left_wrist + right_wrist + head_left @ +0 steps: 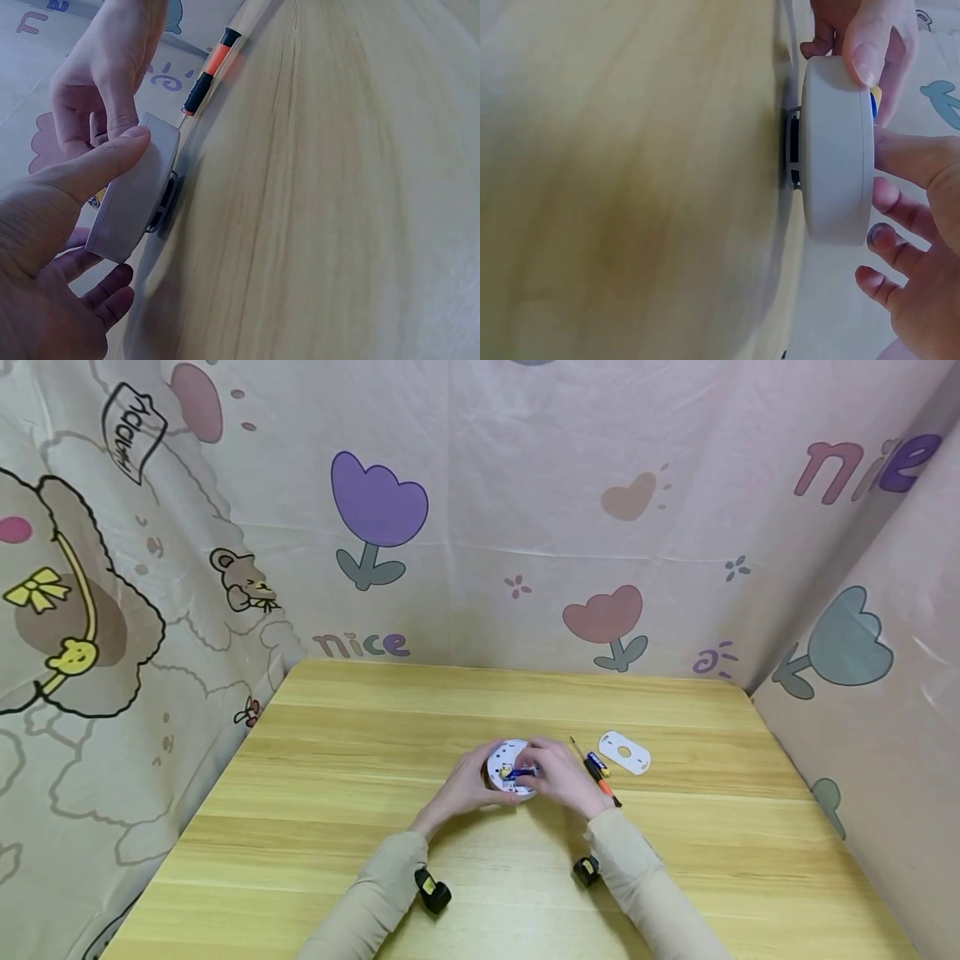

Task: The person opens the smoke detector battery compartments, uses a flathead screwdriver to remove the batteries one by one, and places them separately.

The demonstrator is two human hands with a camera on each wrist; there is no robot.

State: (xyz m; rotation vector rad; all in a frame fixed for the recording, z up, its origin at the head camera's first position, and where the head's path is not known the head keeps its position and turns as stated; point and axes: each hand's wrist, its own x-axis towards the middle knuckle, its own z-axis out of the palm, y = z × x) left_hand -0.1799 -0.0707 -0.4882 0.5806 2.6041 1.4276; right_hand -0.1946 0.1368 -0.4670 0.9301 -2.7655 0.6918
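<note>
White round device [504, 753]: over the wooden tabletop [360, 760], between the two hands, printed face up.
Left hand [468, 781]: curled round the device's rim, holding it.
Right hand [557, 770]: narrow pinch on a blue-and-yellow battery [517, 773] at the device's face.
Head view alone: the device's full printed face, and a white plate [637, 758] well to its right.
Wrist views alone: a dark fitting [794, 142] under the device, facing the tabletop; whether they touch, I cannot tell.
Head and left wrist views: an orange-and-black screwdriver [604, 787], right of the device.
Loose battery [596, 762]: right of the device, beside the screwdriver; its print is too small to read.
Lettering [372, 646]: "nice", on the cloth [465, 510] beyond the device; the device's own print is illegible.
</note>
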